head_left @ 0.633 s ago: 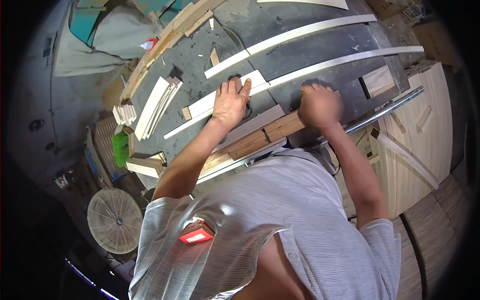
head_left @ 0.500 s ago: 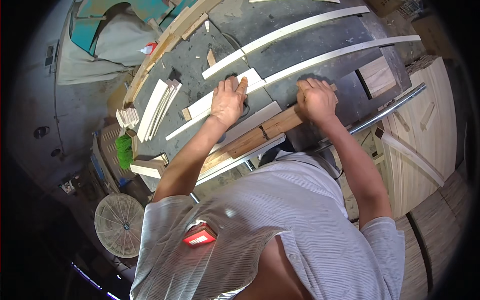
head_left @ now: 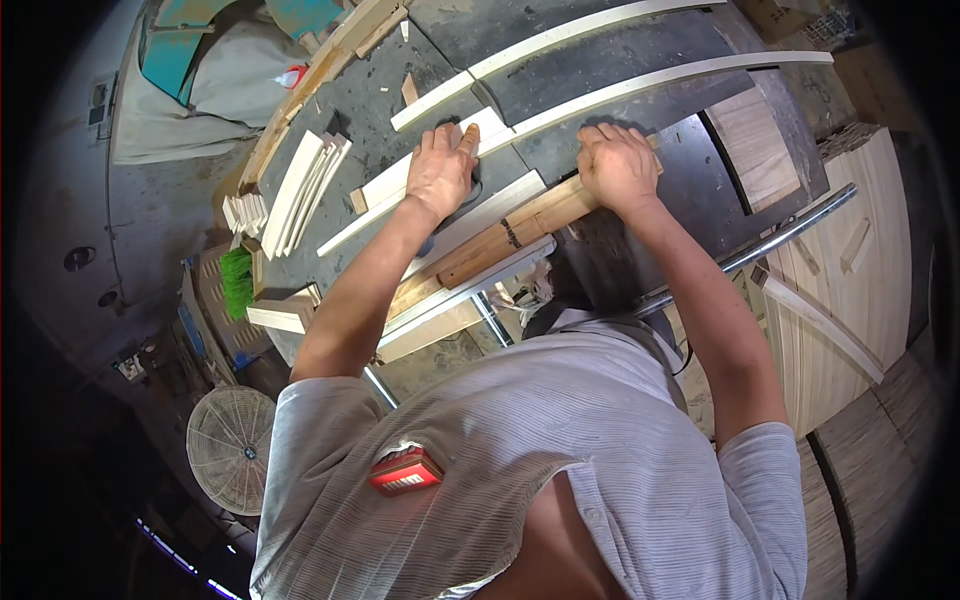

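A long, thin, pale wooden strip (head_left: 600, 95) runs across the dark worktable (head_left: 560, 140), passing beneath my left hand (head_left: 440, 172). This hand lies across the strip and a wider pale board (head_left: 387, 182) against its far side, fingers bent over the board and thumb resting on top. My right hand (head_left: 617, 168) is closed over the right end of a brown wooden bar (head_left: 520, 228), knuckles up. Whatever its fingers hold is hidden. Between the hands and the near edge, a flat pale board (head_left: 490, 215) lies beside the bar.
Another long strip (head_left: 560, 40) lies farther back. Several short slats (head_left: 305, 195) are stacked at left, near a green brush (head_left: 237, 283). A square wooden board (head_left: 752, 150) sits at right, above a metal pipe (head_left: 790, 230) and stacked wood sheets (head_left: 850, 290). A fan (head_left: 232, 450) stands lower left.
The whole view has shifted slightly, so table and hands appear higher and a little farther left. Both hands keep their places on the wood.
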`<state>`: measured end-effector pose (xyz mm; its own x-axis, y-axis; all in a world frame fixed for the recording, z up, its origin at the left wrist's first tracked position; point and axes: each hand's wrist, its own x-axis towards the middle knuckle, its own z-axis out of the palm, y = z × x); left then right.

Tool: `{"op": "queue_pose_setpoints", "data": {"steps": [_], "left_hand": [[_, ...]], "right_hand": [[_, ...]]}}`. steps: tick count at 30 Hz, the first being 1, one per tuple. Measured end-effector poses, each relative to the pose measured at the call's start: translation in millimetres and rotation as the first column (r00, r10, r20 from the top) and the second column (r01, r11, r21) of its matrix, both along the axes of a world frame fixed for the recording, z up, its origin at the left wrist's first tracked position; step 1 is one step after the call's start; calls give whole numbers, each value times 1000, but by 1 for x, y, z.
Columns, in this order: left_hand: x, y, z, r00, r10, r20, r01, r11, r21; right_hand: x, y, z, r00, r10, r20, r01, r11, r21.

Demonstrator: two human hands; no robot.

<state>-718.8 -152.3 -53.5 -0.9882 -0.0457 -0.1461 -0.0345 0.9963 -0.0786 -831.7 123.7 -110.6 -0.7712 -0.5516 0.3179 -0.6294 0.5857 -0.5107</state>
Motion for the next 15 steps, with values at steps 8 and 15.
{"op": "queue_pose_setpoints", "data": {"steps": [8, 15], "left_hand": [[2, -3, -5, 1000, -19, -14, 18, 1000, -13], [2, 0, 4, 1000, 8, 18, -9, 1000, 29]], "right_hand": [[2, 0, 2, 1000, 4, 21, -5, 1000, 23], [1, 1, 4, 999, 28, 17, -29, 999, 40]]}}
